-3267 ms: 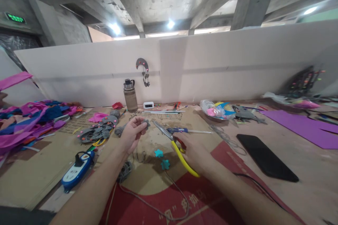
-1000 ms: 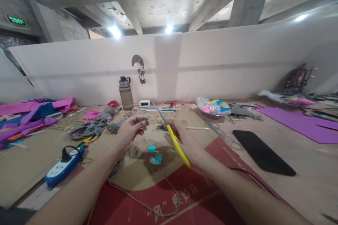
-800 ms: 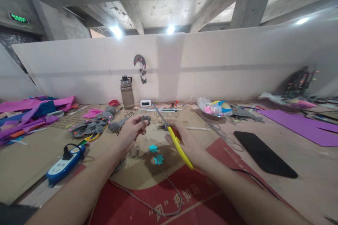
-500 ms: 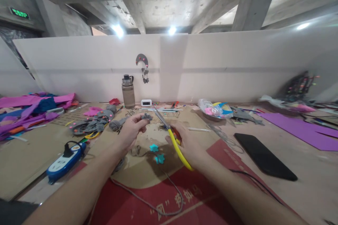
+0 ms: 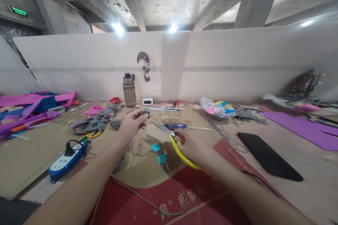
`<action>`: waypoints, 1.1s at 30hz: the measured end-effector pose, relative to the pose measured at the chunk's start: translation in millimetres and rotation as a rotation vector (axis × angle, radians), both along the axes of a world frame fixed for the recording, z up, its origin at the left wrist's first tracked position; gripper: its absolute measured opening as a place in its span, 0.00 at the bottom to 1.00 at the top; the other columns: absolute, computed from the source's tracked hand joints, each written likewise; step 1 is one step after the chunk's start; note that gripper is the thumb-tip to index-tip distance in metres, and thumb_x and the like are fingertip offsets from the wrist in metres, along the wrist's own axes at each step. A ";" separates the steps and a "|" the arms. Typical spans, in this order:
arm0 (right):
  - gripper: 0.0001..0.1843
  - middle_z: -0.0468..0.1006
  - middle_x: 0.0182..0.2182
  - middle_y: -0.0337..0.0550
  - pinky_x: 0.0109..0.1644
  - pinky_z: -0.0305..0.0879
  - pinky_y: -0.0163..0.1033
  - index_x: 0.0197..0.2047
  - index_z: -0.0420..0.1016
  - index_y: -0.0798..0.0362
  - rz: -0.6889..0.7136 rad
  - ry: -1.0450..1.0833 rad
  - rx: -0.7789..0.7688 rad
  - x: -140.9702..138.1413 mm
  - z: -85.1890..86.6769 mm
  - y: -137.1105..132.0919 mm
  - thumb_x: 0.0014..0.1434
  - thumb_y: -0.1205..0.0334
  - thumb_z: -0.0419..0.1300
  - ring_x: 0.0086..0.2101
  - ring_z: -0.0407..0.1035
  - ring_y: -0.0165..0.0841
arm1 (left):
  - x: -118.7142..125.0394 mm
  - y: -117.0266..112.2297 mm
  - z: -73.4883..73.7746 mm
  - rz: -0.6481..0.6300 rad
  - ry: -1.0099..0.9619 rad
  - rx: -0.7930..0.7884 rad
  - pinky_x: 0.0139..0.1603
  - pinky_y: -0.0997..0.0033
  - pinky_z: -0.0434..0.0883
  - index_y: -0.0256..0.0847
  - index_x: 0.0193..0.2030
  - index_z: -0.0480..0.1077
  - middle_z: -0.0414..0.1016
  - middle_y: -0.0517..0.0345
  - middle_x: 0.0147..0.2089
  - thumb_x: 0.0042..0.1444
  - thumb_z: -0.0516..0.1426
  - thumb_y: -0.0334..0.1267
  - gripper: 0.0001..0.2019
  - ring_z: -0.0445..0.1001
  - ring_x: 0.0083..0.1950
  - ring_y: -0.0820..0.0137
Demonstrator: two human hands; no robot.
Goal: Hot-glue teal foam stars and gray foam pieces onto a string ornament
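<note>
1. Head view: the left hand point(image 5: 133, 124) pinches a small grey piece point(image 5: 144, 113) between its thumb and fingers, up over the desk point(image 5: 317, 191). These fingers are closed in narrow.
2. The right hand point(image 5: 188, 142) has its fingers curled around the handles of the yellow scissors point(image 5: 175, 147). I cannot tell for sure if the blades are spread apart.
3. Twelve o'clock means straight away from the person. The long way of the scissors runs from ten o'clock, where the tips point, back to four o'clock, where the yellow handle ends.
4. From the tips, the grey piece is near, at about eleven o'clock. A gap shows, so they look apart.
5. The left hand is the nearer one, as it holds the piece. From the right fingers, the piece lies at ten o'clock.
6. Two blue flowers point(image 5: 162, 158) lie on the cardboard point(image 5: 142, 177), at five o'clock from the left fingers. A grey string point(image 5: 182, 200) runs by them; I cannot see if it is tied on.
7. A black phone point(image 5: 269, 156) sits well apart from the right hand, at three o'clock. A bottle point(image 5: 129, 91) stands upright at twelve o'clock from the left hand.
</note>
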State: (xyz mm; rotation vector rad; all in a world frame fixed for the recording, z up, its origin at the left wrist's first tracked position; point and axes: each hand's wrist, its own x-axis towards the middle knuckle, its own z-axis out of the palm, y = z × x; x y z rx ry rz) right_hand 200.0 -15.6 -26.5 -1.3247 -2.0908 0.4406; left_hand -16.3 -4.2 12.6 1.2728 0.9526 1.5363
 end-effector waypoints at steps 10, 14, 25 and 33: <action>0.15 0.71 0.38 0.48 0.34 0.57 0.35 0.42 0.70 0.52 -0.047 -0.241 -0.025 -2.2 -21.3 -0.7 0.51 0.58 0.58 0.34 0.67 0.35 | 1.4 2.3 -6.7 -0.067 0.110 -0.039 0.22 0.78 0.59 0.35 0.31 0.70 0.66 0.62 0.24 0.44 0.62 0.37 0.09 0.61 0.23 0.79; 0.19 0.70 0.40 0.49 0.39 0.57 0.36 0.46 0.69 0.53 0.020 -0.327 0.017 -0.7 -19.6 -2.2 0.49 0.61 0.58 0.39 0.66 0.37 | 4.7 2.2 -11.7 -0.115 0.171 -0.039 0.23 0.78 0.59 0.36 0.31 0.69 0.65 0.63 0.23 0.46 0.60 0.38 0.08 0.61 0.23 0.79; 0.09 0.74 0.34 0.44 0.41 0.62 0.37 0.41 0.70 0.53 0.029 0.128 0.212 -7.6 12.0 -14.9 0.58 0.62 0.53 0.35 0.67 0.32 | 18.0 -4.0 -17.1 -0.106 0.387 -0.017 0.23 0.77 0.58 0.36 0.30 0.70 0.64 0.64 0.22 0.46 0.59 0.41 0.10 0.59 0.22 0.78; 0.05 0.74 0.32 0.41 0.38 0.61 0.36 0.36 0.69 0.52 0.053 0.205 0.249 -10.2 7.3 -15.8 0.58 0.63 0.53 0.33 0.67 0.31 | 28.0 -16.1 -14.4 -0.147 0.619 0.014 0.27 0.76 0.62 0.38 0.34 0.71 0.70 0.62 0.27 0.49 0.56 0.39 0.08 0.66 0.27 0.75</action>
